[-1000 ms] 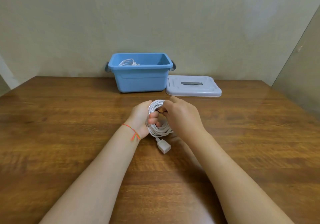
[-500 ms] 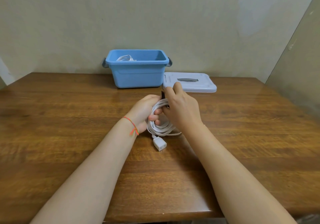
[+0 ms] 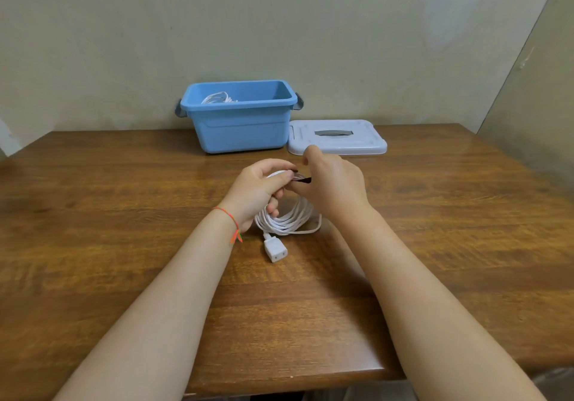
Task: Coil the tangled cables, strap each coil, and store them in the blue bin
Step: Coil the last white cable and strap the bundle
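Slippage is the main risk from here: you hold the white cable coil [image 3: 287, 217] half raised off the tabletop [image 3: 124, 245], and if your left hand [image 3: 259, 191] loosens while the dark strap [image 3: 302, 180] is only partly wrapped, the loops could spring apart and you would have to wind them again. The strap end looks short and thin where it shows between your hands, so it could also slide out of your pinch before it fastens. The white plug [image 3: 275, 250] lies on the wood at 6 o'clock from the coil, on a loose tail; I judge that it may snag or drag when you lift the bundle toward the blue bin [image 3: 242, 127].

Your left hand is clenched round the top of the coil, thumb over the loops, wrist with the orange thread bracelet [image 3: 234, 229] angled in from 7 o'clock. Your right hand [image 3: 334, 187] comes in from 5 o'clock, its fingers curled and pinching the strap at the coil's upper edge, the index fingertip raised toward 12 o'clock.

The bin stands open at 12 o'clock by the wall, well apart from your hands, with another white coil [image 3: 217, 98] already inside. Its pale lid [image 3: 337, 136] lies flat just beside it at 3 o'clock.
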